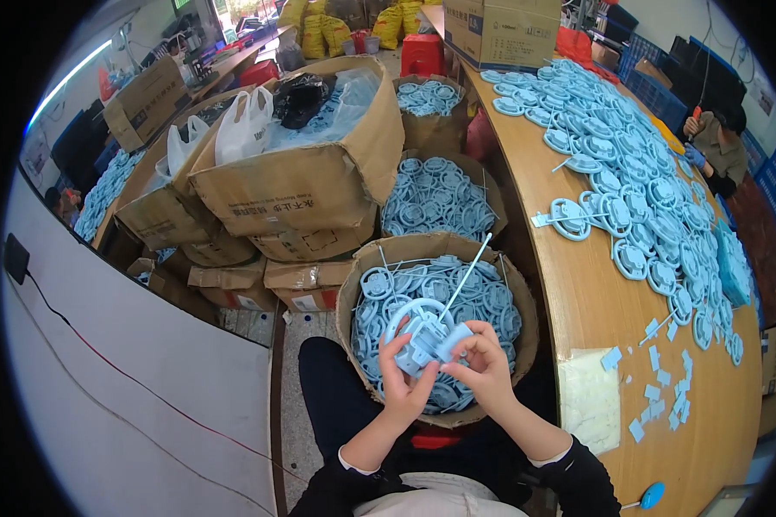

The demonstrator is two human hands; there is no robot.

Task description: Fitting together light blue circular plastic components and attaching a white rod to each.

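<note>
Over an open round-edged cardboard box, both my hands hold a light-blue plastic part [422, 334] shaped like a small steering wheel, with a ring and a moulded centre. A thin pale rod [467, 277] sticks up beside it; whether they are joined I cannot tell. My left hand [398, 383] grips the lower left of the part, thumb in front. At its right side, my right hand [485, 369] closes thumb and fingers on a small light-blue piece [454, 340]. Many similar wheel-shaped parts [500, 314] fill the box [524, 375] beneath, between my legs.
A wooden table [569, 293] on my right bears a heap of light-blue wheel parts [638, 207], small flat scraps [653, 393] and a blue round-headed item [653, 495]. Cardboard boxes [297, 185] are stacked ahead on the left. Another person [722, 155] sits beyond the table.
</note>
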